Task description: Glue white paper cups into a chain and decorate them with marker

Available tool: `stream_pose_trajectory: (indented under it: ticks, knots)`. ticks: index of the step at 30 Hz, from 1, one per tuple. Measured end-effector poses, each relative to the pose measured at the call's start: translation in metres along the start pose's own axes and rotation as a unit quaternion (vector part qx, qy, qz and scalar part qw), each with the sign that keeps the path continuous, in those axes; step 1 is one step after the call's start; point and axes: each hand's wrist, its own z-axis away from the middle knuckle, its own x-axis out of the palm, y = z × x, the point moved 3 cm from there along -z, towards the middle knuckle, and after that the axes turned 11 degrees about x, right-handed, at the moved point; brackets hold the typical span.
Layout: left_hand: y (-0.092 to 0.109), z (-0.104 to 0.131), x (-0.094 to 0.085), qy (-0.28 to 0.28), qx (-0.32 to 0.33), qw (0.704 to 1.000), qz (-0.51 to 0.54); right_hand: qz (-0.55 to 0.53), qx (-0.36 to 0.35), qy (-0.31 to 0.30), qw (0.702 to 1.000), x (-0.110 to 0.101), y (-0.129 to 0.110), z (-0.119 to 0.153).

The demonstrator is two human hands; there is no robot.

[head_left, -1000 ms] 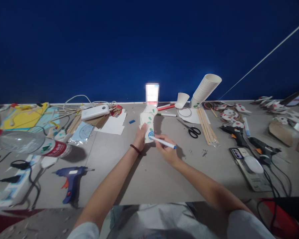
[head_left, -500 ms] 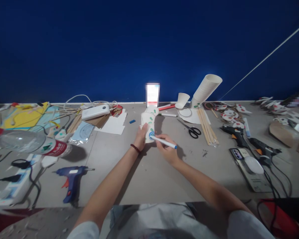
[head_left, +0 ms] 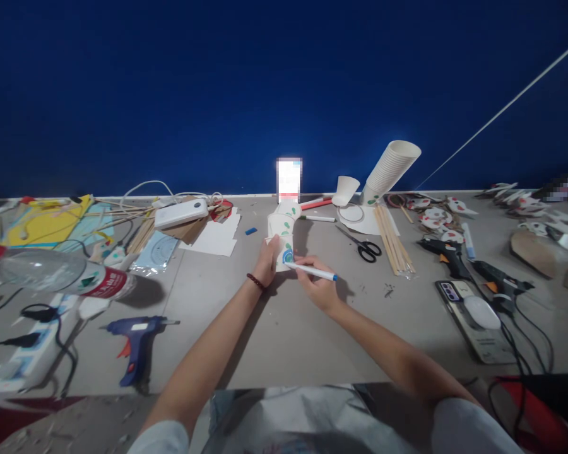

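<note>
My left hand (head_left: 267, 263) is closed around the near end of a chain of white paper cups (head_left: 281, 226), steadying it on the table. Green marks run along the cups, and a blue round shape shows on the nearest one. A marker (head_left: 315, 271) with a white barrel and blue end sits pinched in my right hand (head_left: 319, 287). Its tip meets the nearest cup at the blue shape. My left palm hides part of that cup.
Black scissors (head_left: 368, 251), wooden sticks (head_left: 394, 243) and a tall stack of paper cups (head_left: 392, 167) stand to the right. Two black glue guns (head_left: 445, 255) and a phone (head_left: 476, 328) lie further right. On the left are a blue glue gun (head_left: 137, 343) and a plastic bottle (head_left: 52, 268).
The marker tip has shifted slightly down and left on the cup, and the barrel lies a little flatter. The blue shape shows more fully. My left hand keeps its hold.
</note>
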Motion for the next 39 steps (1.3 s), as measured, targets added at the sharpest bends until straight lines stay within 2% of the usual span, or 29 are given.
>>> stream_pose_trajectory:
  ticks: [4, 8, 15, 19, 28, 39]
  knots:
    - [0.0022, -0.0015, -0.0015, 0.000, 0.001, 0.999, 0.044, -0.003, 0.000, 0.001, 1.000, 0.0006, 0.0009, -0.0004]
    - [0.0028, -0.0015, -0.0001, -0.009, -0.016, 0.999, 0.040, -0.010, -0.008, 0.000, 1.000, 0.0013, 0.0016, 0.0002]
    - [0.0058, -0.0003, 0.0032, -0.001, -0.010, 0.999, 0.047, -0.086, 0.006, 0.005, 0.996, 0.0002, 0.0051, -0.0023]
    - [0.0065, 0.0000, 0.0045, 0.003, -0.001, 0.999, 0.052, -0.069, 0.005, 0.014, 0.998, 0.0007, -0.0002, -0.0033]
    - [0.0018, -0.0011, 0.0040, -0.060, -0.013, 0.997, 0.036, -0.065, 0.000, 0.036, 0.997, -0.0017, -0.0019, -0.0047]
    - [0.0021, -0.0018, 0.0039, -0.055, -0.021, 0.998, 0.034, -0.044, 0.028, 0.016, 0.999, -0.0015, -0.0006, -0.0073]
